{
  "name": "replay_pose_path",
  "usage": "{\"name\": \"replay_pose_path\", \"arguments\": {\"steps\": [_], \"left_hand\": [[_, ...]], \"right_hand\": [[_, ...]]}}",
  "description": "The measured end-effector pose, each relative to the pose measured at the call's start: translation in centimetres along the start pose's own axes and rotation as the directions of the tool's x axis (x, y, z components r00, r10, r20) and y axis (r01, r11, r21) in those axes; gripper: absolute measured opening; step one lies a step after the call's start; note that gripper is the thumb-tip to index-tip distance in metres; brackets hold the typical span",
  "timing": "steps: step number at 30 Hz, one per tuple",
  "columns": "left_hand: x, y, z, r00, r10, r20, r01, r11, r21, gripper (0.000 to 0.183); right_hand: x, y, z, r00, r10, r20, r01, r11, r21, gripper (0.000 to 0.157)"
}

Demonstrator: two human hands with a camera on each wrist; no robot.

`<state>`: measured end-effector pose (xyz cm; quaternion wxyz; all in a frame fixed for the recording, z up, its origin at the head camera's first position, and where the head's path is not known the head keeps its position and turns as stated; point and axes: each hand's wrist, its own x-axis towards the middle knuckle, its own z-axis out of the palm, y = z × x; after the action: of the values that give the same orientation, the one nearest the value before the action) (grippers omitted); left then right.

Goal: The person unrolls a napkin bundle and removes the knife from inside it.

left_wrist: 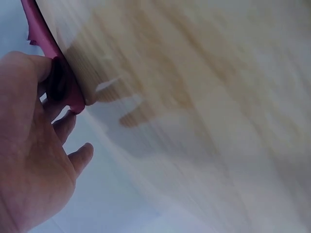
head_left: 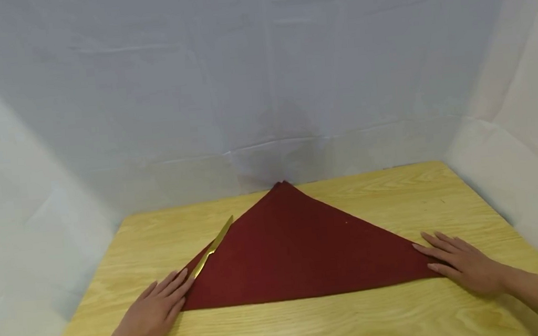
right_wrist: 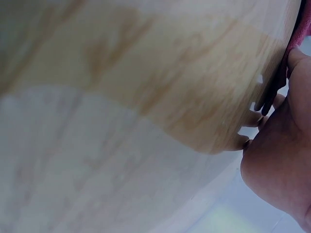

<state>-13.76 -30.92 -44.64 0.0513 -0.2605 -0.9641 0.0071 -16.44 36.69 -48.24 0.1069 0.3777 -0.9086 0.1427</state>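
Note:
A dark red cloth [head_left: 299, 250], folded to a triangle, lies on the wooden table with its long side toward me and its peak at the back. Flat over its left corner rests my left hand [head_left: 149, 312], fingers extended. A gold table knife [head_left: 214, 246] lies slantwise along the cloth's left slope, its near end reaching my left fingertips. On the right corner, the straight fingers of my right hand [head_left: 468, 263] touch the cloth, thumb at the front edge. Both wrist views show the hands [left_wrist: 34, 145] [right_wrist: 279, 145] from low down, beside the cloth's edge.
The pale wooden table [head_left: 281, 328] stands against white sheeting [head_left: 262, 84] at the back, with more sheeting [head_left: 11, 209] on both sides. The cloth's peak lies right by the table's back edge.

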Motion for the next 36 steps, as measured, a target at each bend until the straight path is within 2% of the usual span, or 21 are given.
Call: {"name": "replay_pose_path", "arguments": {"steps": [6,12,19,22,25,31,36], "left_hand": [[-0.6,-0.8,-0.2,0.999,-0.036,-0.014,0.035,0.999,-0.015,0.043],[-1.2,-1.8,0.0,0.999,-0.036,-0.024,0.036,0.999,0.005,0.043],[-1.0,-1.3,0.1,0.998,-0.043,-0.041,0.042,0.999,-0.018,0.043],[-0.8,-0.7,0.1,0.998,-0.025,-0.059,0.023,0.999,-0.028,0.044],[-0.7,-0.3,0.2,0.997,0.01,-0.078,-0.01,1.0,0.001,0.045],[-1.2,-0.8,0.2,0.995,0.036,-0.094,-0.029,0.997,0.077,0.045],[-1.6,-1.3,0.2,0.993,0.048,-0.111,-0.039,0.996,0.085,0.043]], "right_hand": [[0.0,0.0,0.0,1.0,-0.006,0.01,0.006,1.0,0.004,0.052],[0.2,-0.1,0.0,0.999,-0.045,-0.016,0.045,0.999,-0.019,0.052],[0.2,-0.3,-0.2,1.0,0.009,0.005,-0.009,1.0,0.023,0.05],[0.1,-0.3,-0.1,1.0,0.023,0.007,-0.023,0.999,0.028,0.05],[0.1,-0.3,-0.1,1.0,0.022,0.003,-0.022,0.999,0.031,0.049],[0.0,-0.2,0.0,1.0,-0.014,-0.004,0.014,1.0,0.01,0.053],[0.1,-0.4,0.0,1.0,0.009,0.009,-0.009,1.0,0.02,0.051]]}}
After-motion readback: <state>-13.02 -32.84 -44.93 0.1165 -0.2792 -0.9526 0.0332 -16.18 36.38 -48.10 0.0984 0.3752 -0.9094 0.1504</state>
